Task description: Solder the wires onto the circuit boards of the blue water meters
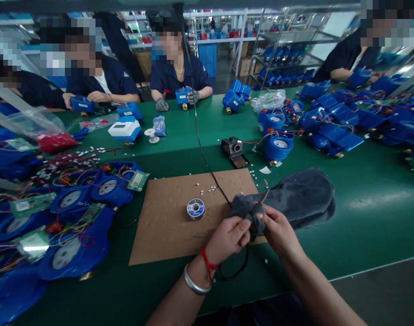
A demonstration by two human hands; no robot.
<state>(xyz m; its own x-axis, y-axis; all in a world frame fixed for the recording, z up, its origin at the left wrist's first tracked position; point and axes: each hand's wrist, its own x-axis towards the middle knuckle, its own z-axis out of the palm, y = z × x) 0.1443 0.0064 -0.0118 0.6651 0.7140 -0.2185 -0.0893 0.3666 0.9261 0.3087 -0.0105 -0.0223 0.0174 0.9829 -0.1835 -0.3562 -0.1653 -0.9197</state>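
Both my hands are closed on a grey cloth (302, 194) in front of me, over the right edge of a cardboard sheet (166, 231). My left hand (231, 234) pinches a bunched part of it. My right hand (276, 224) grips the same bunch from the other side. A thin pointed tip (263, 197), like a soldering iron's, sticks up from the folds between my fingers; its handle is hidden. A black cord (204, 158) hangs from above to the cloth, and a dark loop of cord lies below my hands. On the cardboard stands a solder spool (196, 209).
Blue water meters with exposed wires and circuit boards (33, 244) crowd the left. More blue meters (339, 122) pile up at the right. A black soldering iron stand (233, 149) sits beyond the cardboard. Across the green table (179, 154), several people handle meters.
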